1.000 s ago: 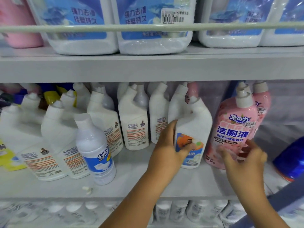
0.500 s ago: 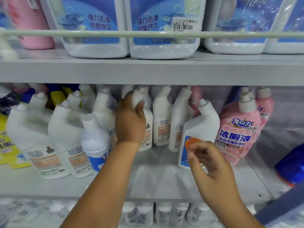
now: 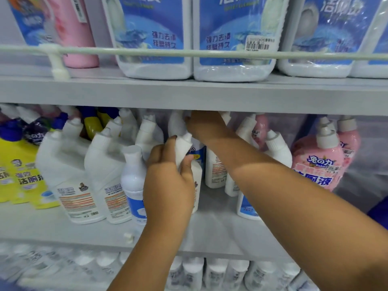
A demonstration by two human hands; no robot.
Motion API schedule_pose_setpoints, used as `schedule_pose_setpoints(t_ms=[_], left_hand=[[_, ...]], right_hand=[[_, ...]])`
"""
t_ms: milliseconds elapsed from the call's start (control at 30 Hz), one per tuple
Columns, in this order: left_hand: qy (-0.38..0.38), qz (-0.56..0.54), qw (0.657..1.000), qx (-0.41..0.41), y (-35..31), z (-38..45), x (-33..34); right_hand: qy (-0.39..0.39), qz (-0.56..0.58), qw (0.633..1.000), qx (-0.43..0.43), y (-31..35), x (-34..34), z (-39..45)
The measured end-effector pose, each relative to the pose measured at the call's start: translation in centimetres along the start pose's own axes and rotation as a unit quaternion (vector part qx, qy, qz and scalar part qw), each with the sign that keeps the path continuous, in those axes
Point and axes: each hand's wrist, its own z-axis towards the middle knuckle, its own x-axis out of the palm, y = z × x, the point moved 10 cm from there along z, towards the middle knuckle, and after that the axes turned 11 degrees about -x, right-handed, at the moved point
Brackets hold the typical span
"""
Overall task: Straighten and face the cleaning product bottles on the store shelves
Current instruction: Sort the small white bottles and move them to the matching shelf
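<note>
Several white angled-neck cleaner bottles stand on the grey middle shelf (image 3: 220, 234). My left hand (image 3: 168, 181) is wrapped around the neck of one white bottle (image 3: 183, 144) in the front middle. My right hand (image 3: 204, 128) reaches deep under the upper shelf and grips a white bottle (image 3: 176, 124) in the back row; its fingers are partly hidden. A round white bottle with a blue label (image 3: 133, 181) stands just left of my left hand. A pink bottle (image 3: 317, 162) stands at the right, partly behind my right forearm.
Yellow bottles (image 3: 25, 175) and dark blue-capped bottles (image 3: 12, 131) crowd the left. Big blue-labelled jugs (image 3: 155, 36) sit on the upper shelf behind a white rail (image 3: 210, 52). More white bottles (image 3: 214, 271) fill the shelf below. A small white scrap (image 3: 128, 237) lies at the shelf's front edge.
My right hand left the front blue-labelled bottle and reached across to the back row. My left hand slid from a bottle's shoulder up onto its neck. The view moved closer.
</note>
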Motion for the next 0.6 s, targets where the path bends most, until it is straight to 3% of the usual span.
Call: schedule_pose_setpoints(t_ms=[167, 400, 600], left_hand=[[0.063, 0.059, 0.996, -0.030, 0.9, -0.8, 0.6], [0.084, 0.079, 0.991, -0.072, 2.2, -1.1, 0.9], [0.096, 0.066, 0.988, -0.097, 3.9, -1.8, 2.0]], right_hand=[[0.022, -0.015, 0.999, 0.025, -0.6, 1.6, 2.5], [-0.059, 0.024, 0.998, 0.020, -0.1, -0.6, -1.5], [-0.177, 0.008, 0.984, 0.029, -0.7, -6.1, -8.7]])
